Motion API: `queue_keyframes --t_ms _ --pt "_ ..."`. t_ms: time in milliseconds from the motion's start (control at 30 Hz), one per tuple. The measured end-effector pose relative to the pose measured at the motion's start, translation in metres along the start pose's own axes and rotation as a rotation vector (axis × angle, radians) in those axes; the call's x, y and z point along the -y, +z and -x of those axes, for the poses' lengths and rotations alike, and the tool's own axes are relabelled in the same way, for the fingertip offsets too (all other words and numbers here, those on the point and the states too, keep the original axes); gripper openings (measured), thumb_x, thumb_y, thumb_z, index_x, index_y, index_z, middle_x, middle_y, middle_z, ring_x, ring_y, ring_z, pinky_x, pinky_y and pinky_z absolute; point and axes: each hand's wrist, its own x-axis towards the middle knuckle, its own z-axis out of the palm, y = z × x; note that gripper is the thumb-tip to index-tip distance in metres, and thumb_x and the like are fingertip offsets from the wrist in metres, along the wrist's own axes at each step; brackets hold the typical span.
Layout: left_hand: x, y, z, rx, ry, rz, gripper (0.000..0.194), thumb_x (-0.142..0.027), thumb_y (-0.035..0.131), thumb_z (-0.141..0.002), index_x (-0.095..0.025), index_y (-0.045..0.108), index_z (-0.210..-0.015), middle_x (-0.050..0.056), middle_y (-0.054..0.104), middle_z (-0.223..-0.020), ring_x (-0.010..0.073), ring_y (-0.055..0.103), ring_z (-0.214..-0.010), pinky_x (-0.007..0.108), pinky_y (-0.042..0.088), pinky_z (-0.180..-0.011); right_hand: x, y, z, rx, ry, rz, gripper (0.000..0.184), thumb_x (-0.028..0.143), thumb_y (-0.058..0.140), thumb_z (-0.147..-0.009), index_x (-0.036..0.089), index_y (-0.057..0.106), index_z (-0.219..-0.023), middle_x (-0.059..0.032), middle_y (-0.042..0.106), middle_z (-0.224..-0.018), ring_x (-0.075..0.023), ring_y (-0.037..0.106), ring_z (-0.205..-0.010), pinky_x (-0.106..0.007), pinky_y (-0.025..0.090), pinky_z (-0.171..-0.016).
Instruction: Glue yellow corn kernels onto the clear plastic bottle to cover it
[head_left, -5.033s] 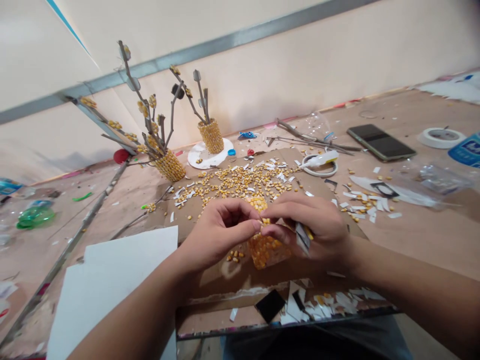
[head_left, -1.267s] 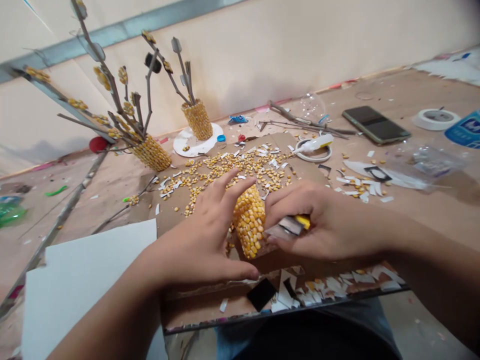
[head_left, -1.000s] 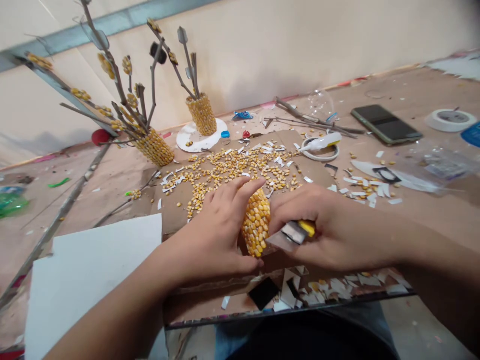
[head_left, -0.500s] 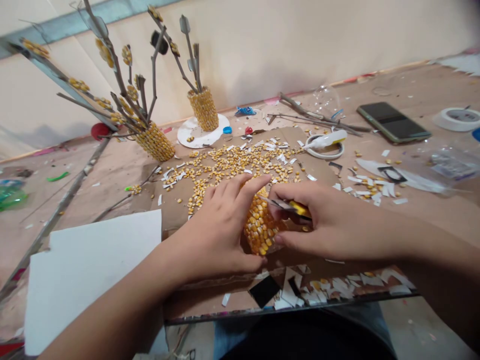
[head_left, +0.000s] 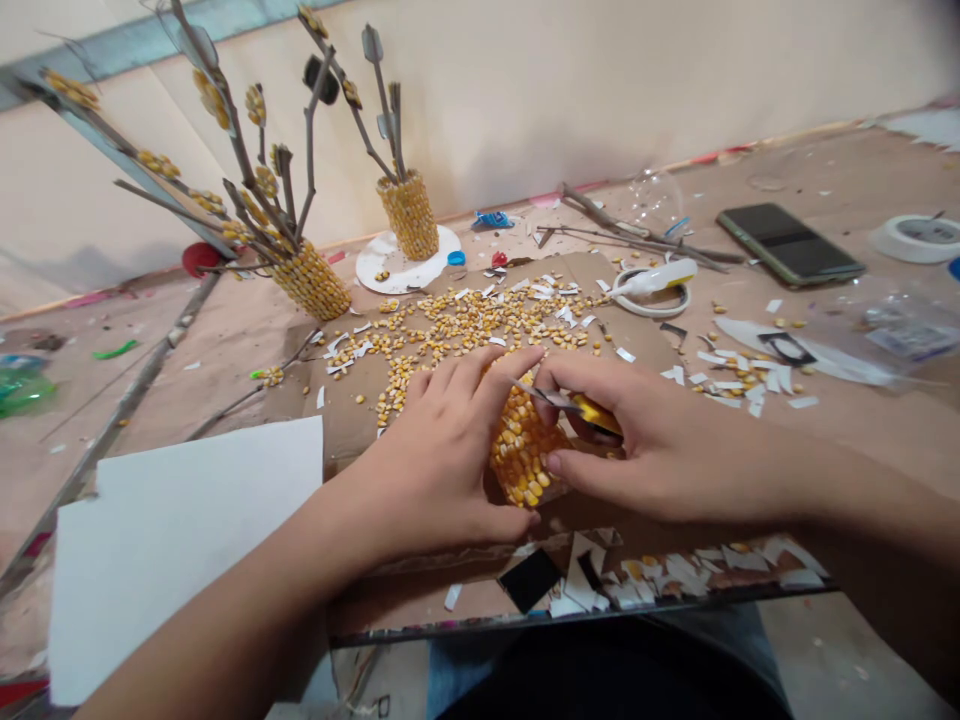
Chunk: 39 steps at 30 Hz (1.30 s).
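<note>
A corn-covered cylinder, coated in yellow kernels with a see-through bottom part, lies tilted on the cardboard between my hands. My left hand wraps its left side, thumb below and fingers over the top. My right hand grips a box cutter with a yellow and black handle. Its thin grey blade points left across the cylinder's upper part, close to my left fingertips. The right thumb rests against the cylinder's right side. Loose corn kernels and white paper scraps lie just beyond.
Two corn-covered vases with twigs stand behind, one leaning left, one on a white disc. A glue bottle rests on a tape roll. A phone lies right, white sheets left, paper scraps along the front edge.
Both hands worked together at the cylinder earlier; then my left hand spread round it. My right hand has turned the box cutter, raising its blade to the cylinder's upper part.
</note>
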Motion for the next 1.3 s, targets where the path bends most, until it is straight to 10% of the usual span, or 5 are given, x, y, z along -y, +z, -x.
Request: queue_keyframes --t_ms 567,700,900,1067,1300 --pt "0.001 0.001 0.003 0.041 -0.024 0.003 0.126 -0.049 0.093 -0.066 -0.027 0.022 -0.167 0.022 0.036 -0.168 0.0459 0.034 -0.156 0.07 0.029 -0.124 -0.005 0.001 -0.001 0.025 0.017 -0.089 0.021 0.019 0.072 -0.09 0.026 0.063 -0.107 -0.0026 0.07 -0.1 -0.0213 0.069 -0.092 -0.034 0.06 -0.081" --pt "0.021 -0.026 0.008 0.072 -0.021 0.094 0.141 -0.07 0.097 -0.052 -0.028 0.027 -0.168 0.021 0.029 -0.174 0.0496 0.025 -0.161 0.068 0.028 -0.127 -0.01 -0.001 -0.006 -0.136 0.184 -0.09 0.013 0.03 0.072 -0.09 0.024 0.06 -0.092 0.0014 0.062 -0.08 -0.0158 0.058 -0.066 -0.028 0.049 -0.056" --pt "0.077 -0.07 0.009 -0.226 -0.278 -0.048 0.031 -0.048 0.062 -0.098 -0.022 0.077 -0.104 0.007 0.079 -0.095 0.0253 0.071 -0.086 0.035 0.055 -0.08 -0.029 0.001 -0.016 -0.427 0.25 0.041 0.018 0.037 0.071 -0.088 0.024 0.059 -0.083 0.0025 0.06 -0.072 -0.016 0.052 -0.064 -0.03 0.041 -0.061" --pt "0.088 -0.053 -0.002 0.027 -0.422 -0.311 0.023 -0.017 0.056 -0.089 -0.02 0.079 -0.092 0.008 0.081 -0.096 0.0255 0.072 -0.086 0.033 0.05 -0.074 -0.019 0.01 -0.023 -0.48 0.301 0.066 0.014 0.036 0.065 -0.088 0.023 0.061 -0.086 -0.0014 0.065 -0.083 -0.0179 0.056 -0.073 -0.031 0.041 -0.066" --pt "0.094 -0.041 -0.004 0.019 -0.426 -0.323 0.028 -0.014 0.053 -0.089 -0.019 0.078 -0.1 0.009 0.082 -0.101 0.0267 0.073 -0.089 0.034 0.05 -0.077 0.024 -0.026 -0.063 -0.387 0.137 0.001 0.019 0.036 0.073 -0.088 0.023 0.06 -0.091 0.0029 0.053 -0.073 -0.0136 0.043 -0.059 -0.032 0.036 -0.056"
